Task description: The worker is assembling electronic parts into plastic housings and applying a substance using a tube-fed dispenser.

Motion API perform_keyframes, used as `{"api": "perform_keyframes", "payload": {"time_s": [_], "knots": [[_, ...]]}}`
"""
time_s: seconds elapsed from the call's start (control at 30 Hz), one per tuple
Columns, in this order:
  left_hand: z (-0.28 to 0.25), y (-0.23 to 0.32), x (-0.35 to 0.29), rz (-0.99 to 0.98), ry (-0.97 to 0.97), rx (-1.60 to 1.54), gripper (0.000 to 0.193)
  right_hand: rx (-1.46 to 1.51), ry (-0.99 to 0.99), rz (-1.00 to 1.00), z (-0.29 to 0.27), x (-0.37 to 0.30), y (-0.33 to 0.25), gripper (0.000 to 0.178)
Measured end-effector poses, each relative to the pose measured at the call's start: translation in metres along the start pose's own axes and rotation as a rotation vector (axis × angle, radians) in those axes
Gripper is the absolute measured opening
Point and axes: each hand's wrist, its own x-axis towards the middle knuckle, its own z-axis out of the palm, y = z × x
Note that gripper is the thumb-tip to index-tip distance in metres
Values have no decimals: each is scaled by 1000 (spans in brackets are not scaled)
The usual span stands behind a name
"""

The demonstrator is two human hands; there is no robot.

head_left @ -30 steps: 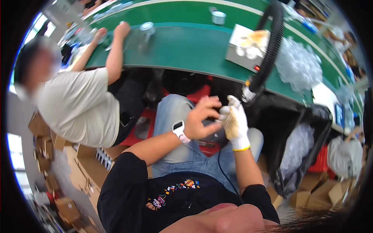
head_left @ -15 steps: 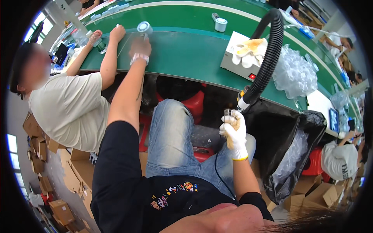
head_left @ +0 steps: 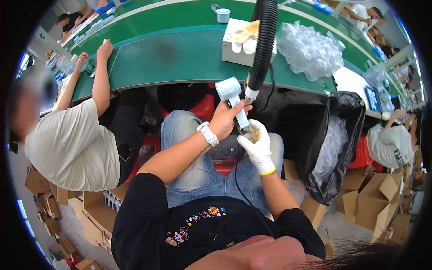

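My left hand (head_left: 223, 119), with a white watch on its wrist, is closed around the handle of a pale blue handheld fan-like device (head_left: 228, 88). The device has a round drum-shaped head, tilted up toward the table edge. My right hand (head_left: 259, 147), in a white knit glove, has its fingers curled at the handle's lower end. Something small and see-through shows between its fingers there; its kind is unclear. Just beyond both hands hangs the white-collared end of a black corrugated hose (head_left: 263, 49).
Gloves (head_left: 246, 38) lie on a light grey box (head_left: 228, 53) on the green table (head_left: 148, 67). A heap of clear plastic pieces (head_left: 310, 51) is right of it. A black bag-lined bin (head_left: 310, 166) stands at my right. A co-worker (head_left: 72, 144) sits at my left.
My left hand has come back from the table with the pale blue device, bringing it to my gloved right hand near the hose end. The view has shifted rightward.
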Motion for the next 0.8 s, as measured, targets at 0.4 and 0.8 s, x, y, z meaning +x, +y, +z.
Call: {"api": "perform_keyframes", "payload": {"time_s": [0.4, 0.8], "knots": [[-26, -9, -18, 204, -51, 314, 76, 67, 109, -10, 15, 17, -1, 41], [-61, 16, -9, 219, -25, 87, 70, 952, -444, 816, 13, 25, -18, 67]]}}
